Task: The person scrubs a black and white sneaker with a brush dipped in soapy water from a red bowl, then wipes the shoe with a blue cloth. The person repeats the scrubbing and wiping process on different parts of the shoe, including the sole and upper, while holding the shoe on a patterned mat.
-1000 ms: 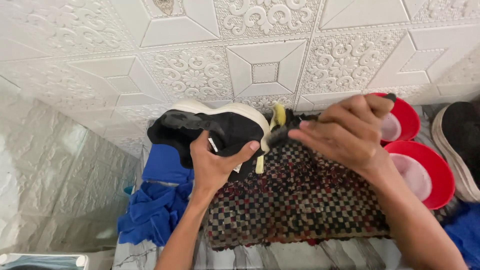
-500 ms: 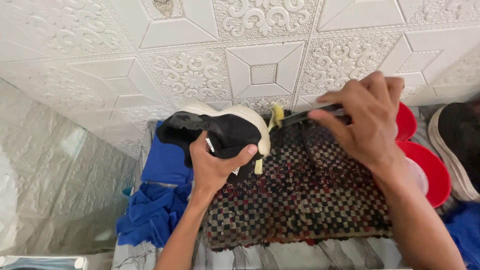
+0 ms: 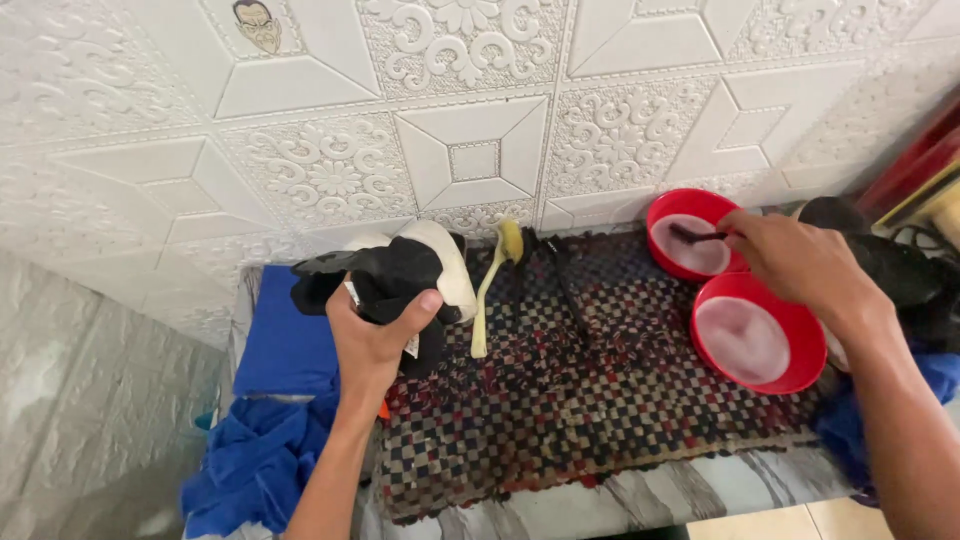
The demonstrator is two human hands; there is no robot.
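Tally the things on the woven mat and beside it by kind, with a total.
Red bowls: 2
Brushes: 3, yellow, black on mat, small one in right hand
Shoes: 2, one in left hand, one far right
Blue cloths: 2
Total: 9

Layout relative to the mat (image 3: 600, 390), which lies on the table (image 3: 640, 495) against the wall (image 3: 480, 150). Over the mat's left rear corner, the left hand (image 3: 375, 335) holds a shoe (image 3: 400, 280). Left of the mat lies a cloth (image 3: 270, 400). On the mat's rear part, right of the shoe, lies a brush (image 3: 493, 285). At the mat's right edge stand two bowls: the far bowl (image 3: 690, 235) behind the near bowl (image 3: 745, 335). The right hand (image 3: 800, 260) holds a small brush (image 3: 695, 235) over, possibly in, the far bowl. Right of the bowls, off the mat, lies a second shoe (image 3: 890, 265).
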